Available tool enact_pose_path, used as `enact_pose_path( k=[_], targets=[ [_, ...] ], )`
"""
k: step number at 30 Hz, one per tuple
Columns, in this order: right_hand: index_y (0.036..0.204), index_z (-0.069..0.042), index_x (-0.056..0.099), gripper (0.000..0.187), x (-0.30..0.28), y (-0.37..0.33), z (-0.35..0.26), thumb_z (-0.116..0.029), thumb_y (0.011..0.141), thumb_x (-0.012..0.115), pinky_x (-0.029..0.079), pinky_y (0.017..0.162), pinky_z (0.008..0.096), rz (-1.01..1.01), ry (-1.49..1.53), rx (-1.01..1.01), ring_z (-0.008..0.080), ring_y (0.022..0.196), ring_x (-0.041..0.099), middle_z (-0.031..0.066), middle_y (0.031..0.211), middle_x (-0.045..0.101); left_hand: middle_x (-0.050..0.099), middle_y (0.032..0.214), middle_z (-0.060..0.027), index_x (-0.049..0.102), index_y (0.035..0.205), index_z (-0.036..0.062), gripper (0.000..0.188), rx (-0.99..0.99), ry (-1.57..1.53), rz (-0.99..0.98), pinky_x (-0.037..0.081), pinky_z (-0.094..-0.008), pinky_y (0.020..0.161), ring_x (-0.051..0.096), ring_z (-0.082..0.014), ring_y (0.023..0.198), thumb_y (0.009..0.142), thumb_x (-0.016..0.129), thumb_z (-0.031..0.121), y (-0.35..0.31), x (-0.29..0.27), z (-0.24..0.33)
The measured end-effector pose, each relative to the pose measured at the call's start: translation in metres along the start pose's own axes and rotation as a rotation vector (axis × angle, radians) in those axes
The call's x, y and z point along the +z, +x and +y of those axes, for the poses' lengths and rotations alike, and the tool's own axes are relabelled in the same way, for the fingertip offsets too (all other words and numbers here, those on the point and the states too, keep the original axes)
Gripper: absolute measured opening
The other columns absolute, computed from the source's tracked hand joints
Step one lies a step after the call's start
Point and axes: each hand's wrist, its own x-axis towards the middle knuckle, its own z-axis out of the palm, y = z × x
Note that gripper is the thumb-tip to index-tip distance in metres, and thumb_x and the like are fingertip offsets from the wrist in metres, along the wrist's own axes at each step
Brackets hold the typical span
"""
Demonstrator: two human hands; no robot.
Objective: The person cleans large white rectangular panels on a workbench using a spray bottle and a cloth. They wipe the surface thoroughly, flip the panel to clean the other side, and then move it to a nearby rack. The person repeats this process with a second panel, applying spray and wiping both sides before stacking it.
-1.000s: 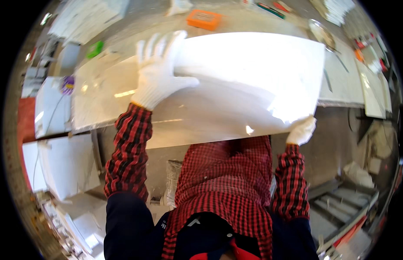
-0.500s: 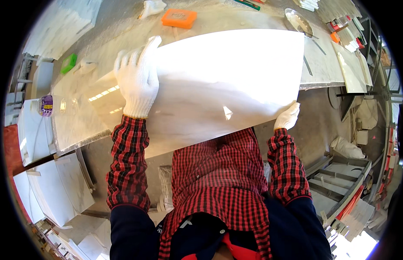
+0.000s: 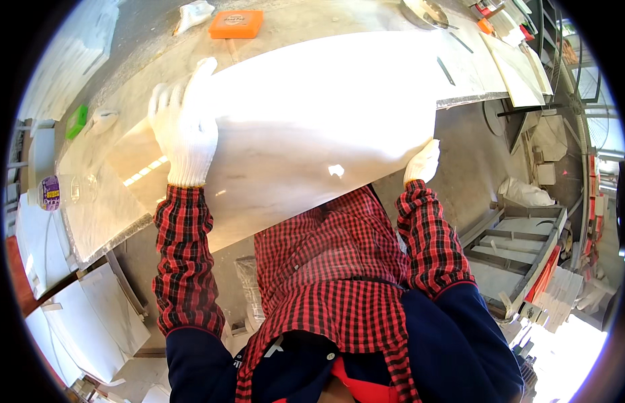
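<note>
Head view: a pale, glossy marbled slab [image 3: 292,151] lies over the surface [image 3: 91,211], its near edge jutting out toward the person. The gloved left hand [image 3: 185,131] is spread flat at the slab's left side, fingers extended. The gloved right hand [image 3: 423,162] is closed around its near right corner. An orange box [image 3: 236,25] sits on the far side, left of centre.

We've one head-worn fisheye, facing down at close range: worktop [image 3: 477,77] across the top, our apron [image 3: 326,302] below.
</note>
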Motion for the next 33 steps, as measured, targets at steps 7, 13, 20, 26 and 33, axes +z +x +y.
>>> enact_pose_path(
  k=[7, 13, 20, 26, 33],
  targets=[
    [0.13, 0.0, 0.061, 0.068, -0.01, -0.003, 0.017, -0.055, 0.106, 0.029, 0.045, 0.101, 0.0439, -0.053, -0.061, 0.166, 0.0388, 0.117, 0.062, 0.0221, 0.128, 0.066, 0.069, 0.12, -0.0104, 0.062, 0.136, 0.0159, 0.052, 0.006, 0.01, -0.12, 0.038, -0.0512, 0.108, 0.06, -0.0323, 0.114, 0.086, 0.051, 0.008, 0.005, 0.003, 0.013],
    [0.135, 0.001, 0.058, 0.071, -0.006, 0.01, 0.03, -0.057, 0.105, 0.028, 0.052, 0.094, 0.0435, -0.155, -0.066, 0.262, 0.0383, 0.111, 0.066, 0.0206, 0.131, 0.065, 0.066, 0.128, -0.0111, 0.062, 0.137, 0.0127, 0.046, -0.008, -0.006, -0.015, 0.036, -0.0488, 0.112, 0.057, -0.0314, 0.122, 0.091, 0.057, 0.011, -0.004, -0.01, 0.002],
    [0.143, -0.002, 0.053, 0.081, -0.011, 0.007, 0.028, -0.066, 0.1, 0.028, 0.062, 0.075, 0.0427, -0.186, 0.024, 0.424, 0.0348, 0.099, 0.07, 0.0188, 0.13, 0.065, 0.058, 0.138, -0.0185, 0.059, 0.137, 0.0017, 0.047, -0.43, -0.016, 0.3, 0.038, -0.0462, 0.112, 0.052, -0.0346, 0.129, 0.093, 0.068, 0.017, -0.044, -0.047, -0.028],
    [0.145, -0.005, 0.051, 0.079, -0.002, 0.04, 0.105, -0.065, 0.101, 0.03, 0.057, 0.093, 0.0484, -0.142, -0.053, 0.246, 0.035, 0.12, 0.062, 0.0186, 0.136, 0.062, 0.051, 0.147, -0.0175, 0.047, 0.147, -0.0034, 0.056, -0.971, -0.445, 0.231, 0.037, -0.0356, 0.111, 0.05, -0.0245, 0.132, 0.101, 0.061, 0.025, -0.05, -0.058, -0.02],
    [0.149, -0.006, 0.042, 0.08, -0.009, 0.01, 0.052, -0.068, 0.1, 0.032, 0.054, 0.09, 0.0606, -0.289, 0.281, 0.593, 0.0394, 0.122, 0.057, 0.0159, 0.146, 0.05, 0.054, 0.143, -0.0145, 0.049, 0.147, -0.0029, 0.05, -0.901, -0.629, 0.264, 0.038, -0.0324, 0.109, 0.052, -0.0212, 0.126, 0.103, 0.057, 0.02, -0.034, -0.067, -0.018]
  ],
)
